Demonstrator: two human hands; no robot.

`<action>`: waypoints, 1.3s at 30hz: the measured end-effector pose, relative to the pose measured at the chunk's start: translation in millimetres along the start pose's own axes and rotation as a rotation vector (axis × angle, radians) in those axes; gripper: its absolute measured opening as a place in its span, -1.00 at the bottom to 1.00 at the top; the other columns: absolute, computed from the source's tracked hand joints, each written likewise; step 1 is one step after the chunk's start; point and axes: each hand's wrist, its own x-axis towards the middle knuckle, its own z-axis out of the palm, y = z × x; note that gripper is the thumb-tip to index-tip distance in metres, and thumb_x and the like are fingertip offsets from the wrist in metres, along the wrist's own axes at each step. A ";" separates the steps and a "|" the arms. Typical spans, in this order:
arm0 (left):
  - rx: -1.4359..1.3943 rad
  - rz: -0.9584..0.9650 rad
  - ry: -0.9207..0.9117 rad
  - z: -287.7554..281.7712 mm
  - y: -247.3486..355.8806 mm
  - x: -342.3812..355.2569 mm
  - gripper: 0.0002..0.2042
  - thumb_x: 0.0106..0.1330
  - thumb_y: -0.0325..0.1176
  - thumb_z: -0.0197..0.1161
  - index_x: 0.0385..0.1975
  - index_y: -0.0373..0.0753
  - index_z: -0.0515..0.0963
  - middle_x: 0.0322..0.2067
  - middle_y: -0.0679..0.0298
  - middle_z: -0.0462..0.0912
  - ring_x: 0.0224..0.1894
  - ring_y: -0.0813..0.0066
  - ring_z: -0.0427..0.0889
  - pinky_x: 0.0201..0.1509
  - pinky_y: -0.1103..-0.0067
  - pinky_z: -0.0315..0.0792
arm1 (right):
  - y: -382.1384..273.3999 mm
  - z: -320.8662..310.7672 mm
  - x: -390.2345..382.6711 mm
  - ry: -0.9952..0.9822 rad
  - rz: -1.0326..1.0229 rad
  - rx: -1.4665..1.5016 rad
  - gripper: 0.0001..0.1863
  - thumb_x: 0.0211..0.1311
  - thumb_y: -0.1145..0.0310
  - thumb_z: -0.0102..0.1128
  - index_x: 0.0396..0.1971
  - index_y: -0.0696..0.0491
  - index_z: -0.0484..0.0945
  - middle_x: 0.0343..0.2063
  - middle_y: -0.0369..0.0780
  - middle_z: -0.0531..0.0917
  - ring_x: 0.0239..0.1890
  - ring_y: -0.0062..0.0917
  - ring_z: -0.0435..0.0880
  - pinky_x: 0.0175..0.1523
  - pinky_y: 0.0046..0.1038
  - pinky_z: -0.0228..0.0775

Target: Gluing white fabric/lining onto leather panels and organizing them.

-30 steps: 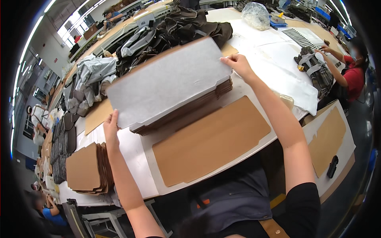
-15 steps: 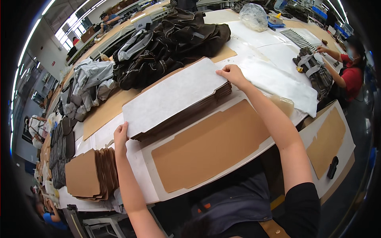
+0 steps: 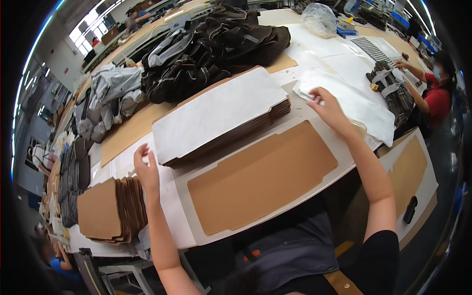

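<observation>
A white sheet (image 3: 221,115) lies on top of a stack of brown card pieces (image 3: 236,135) in the middle of the table. My left hand (image 3: 146,169) is raised just off the stack's left end, thumb and fingers apart, holding nothing. Beyond the stack's right end, my right hand (image 3: 328,107) hovers at the near edge of a pile of thin white sheets (image 3: 354,105). Its fingers are loosely curled and apart, with nothing visibly gripped; whether a fingertip touches the pile I cannot tell. In front of me a brown shaped panel (image 3: 263,177) lies flat on a pale board (image 3: 192,216).
Another stack of brown card pieces (image 3: 105,209) stands at the left. Dark garments or bags (image 3: 216,51) and grey fabric pieces (image 3: 115,93) heap up behind. A clear plastic bag (image 3: 319,20) sits far right, near a co-worker in red (image 3: 435,101) handling a dark plaid item.
Both hands have let go of the white sheet, which now rests on the stack. My right hand has moved right toward the white pile; my left has drawn slightly away.
</observation>
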 end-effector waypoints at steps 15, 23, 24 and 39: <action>0.444 0.599 -0.448 93.1 105.9 -57.3 -0.23 0.29 0.01 0.25 0.42 -0.22 0.12 0.44 -0.02 0.03 0.49 0.03 -0.04 0.51 0.14 -0.12 | 63.2 -64.7 -140.6 0.274 0.158 -0.244 -0.30 0.12 0.09 0.43 0.15 0.20 0.39 0.05 0.00 0.54 0.15 -0.22 0.48 0.23 -0.27 0.26; 0.327 0.647 -0.638 75.1 123.2 -100.2 -0.21 0.26 -0.01 0.27 0.41 -0.25 0.13 0.45 -0.03 0.01 0.50 0.01 -0.06 0.51 0.15 -0.12 | 17.4 -72.1 -133.2 0.403 0.182 0.338 -0.38 0.16 0.33 0.41 0.17 0.10 0.32 0.00 -0.20 0.49 0.10 -0.52 0.47 0.23 -0.47 0.31; 0.249 0.644 -0.722 71.2 123.7 -108.0 -0.21 0.26 -0.01 0.28 0.40 -0.26 0.13 0.45 -0.03 0.00 0.50 -0.01 -0.06 0.51 0.15 -0.12 | 5.0 -74.4 -130.9 0.406 0.190 0.337 -0.38 0.16 0.33 0.41 0.17 0.10 0.32 0.00 -0.20 0.49 0.10 -0.52 0.47 0.23 -0.47 0.31; 0.021 0.472 -0.926 45.0 110.7 -95.7 -0.53 0.36 -0.17 0.23 0.17 -0.32 0.47 0.30 0.01 0.36 0.38 0.10 0.27 0.42 0.32 0.18 | -21.2 -55.9 -116.9 0.283 0.164 0.455 -0.39 0.16 0.38 0.40 0.19 0.03 0.34 -0.04 -0.24 0.50 0.00 -0.55 0.51 0.11 -0.50 0.42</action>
